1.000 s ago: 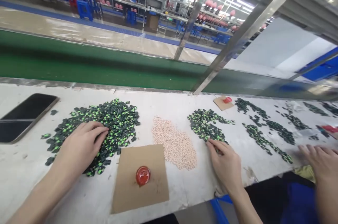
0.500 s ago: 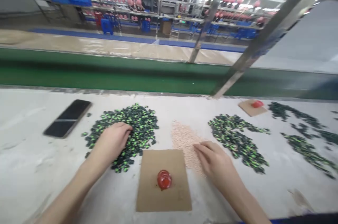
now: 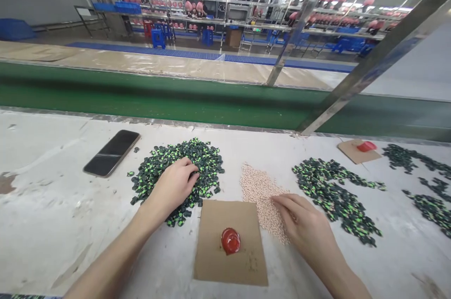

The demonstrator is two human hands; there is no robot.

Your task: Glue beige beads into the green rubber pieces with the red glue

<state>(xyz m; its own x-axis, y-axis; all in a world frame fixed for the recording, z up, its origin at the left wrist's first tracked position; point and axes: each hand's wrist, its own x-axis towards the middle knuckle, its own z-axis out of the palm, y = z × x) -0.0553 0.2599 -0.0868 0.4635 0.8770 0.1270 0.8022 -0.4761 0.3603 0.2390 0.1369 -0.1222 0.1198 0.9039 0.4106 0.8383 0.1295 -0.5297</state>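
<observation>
My left hand (image 3: 178, 181) rests on a heap of small dark pieces with bright green marks (image 3: 207, 158). Its fingers are curled toward the thumb, and whatever lies between them is hidden. Over a spread of tiny pale pink beads (image 3: 259, 184), my right hand (image 3: 305, 219) has thumb and fingertips pinched together at the right edge of the beads. Anything in that pinch is too small to make out. Between the hands lies a square of brown cardboard (image 3: 211, 266) with a glossy red blob (image 3: 230, 241) on it.
A dark smartphone (image 3: 112, 152) lies left of the heap. More dark-green pieces (image 3: 338, 191) spread to the right. Farther back is a second cardboard piece (image 3: 350, 151) with a red cap-like thing (image 3: 366, 146). A green barrier (image 3: 158, 97) and a slanted metal post (image 3: 355, 83) border the table.
The view has swung left, shifting everything rightward in the picture. My left thumb now shows a little apart from the fingers. The right hand stays pinched at the beads.
</observation>
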